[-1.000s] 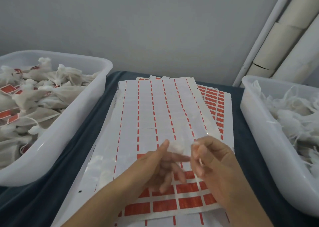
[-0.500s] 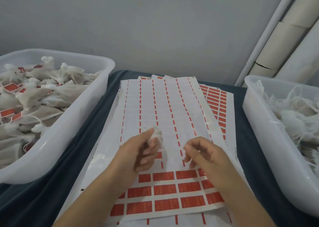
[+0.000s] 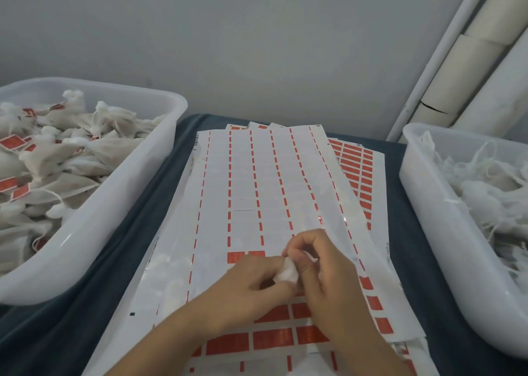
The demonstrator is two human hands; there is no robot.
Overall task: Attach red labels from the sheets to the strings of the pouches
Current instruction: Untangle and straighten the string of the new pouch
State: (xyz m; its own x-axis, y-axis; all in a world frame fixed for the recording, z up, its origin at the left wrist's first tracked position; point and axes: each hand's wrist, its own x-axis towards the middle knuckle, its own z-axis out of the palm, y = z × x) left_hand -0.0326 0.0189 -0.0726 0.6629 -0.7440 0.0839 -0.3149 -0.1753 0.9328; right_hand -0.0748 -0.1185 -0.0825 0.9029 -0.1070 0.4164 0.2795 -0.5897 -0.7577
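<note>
A small white pouch [image 3: 287,272] sits pinched in my left hand [image 3: 251,287] above the label sheet [image 3: 265,192]. My right hand [image 3: 320,270] is closed right beside it, fingertips touching the pouch top; a bit of white string shows at those fingers. Most of the top sheet is peeled bare, with only thin red strips between columns. Whole red labels [image 3: 273,339] remain in rows at the near end, partly under my hands. The pouch body is mostly hidden by my fingers.
A white tub [image 3: 120,204] on the left holds pouches with red labels on them. A second white tub [image 3: 428,210] on the right holds unlabelled pouches with loose strings. More sheets [image 3: 354,161] lie under the top one on a dark blue cloth [image 3: 120,267]. Pipes run up the back right.
My hands were apart half a second ago, the left holding the pouch to the left. They have come together over the sheet, with the right fingers now on the pouch.
</note>
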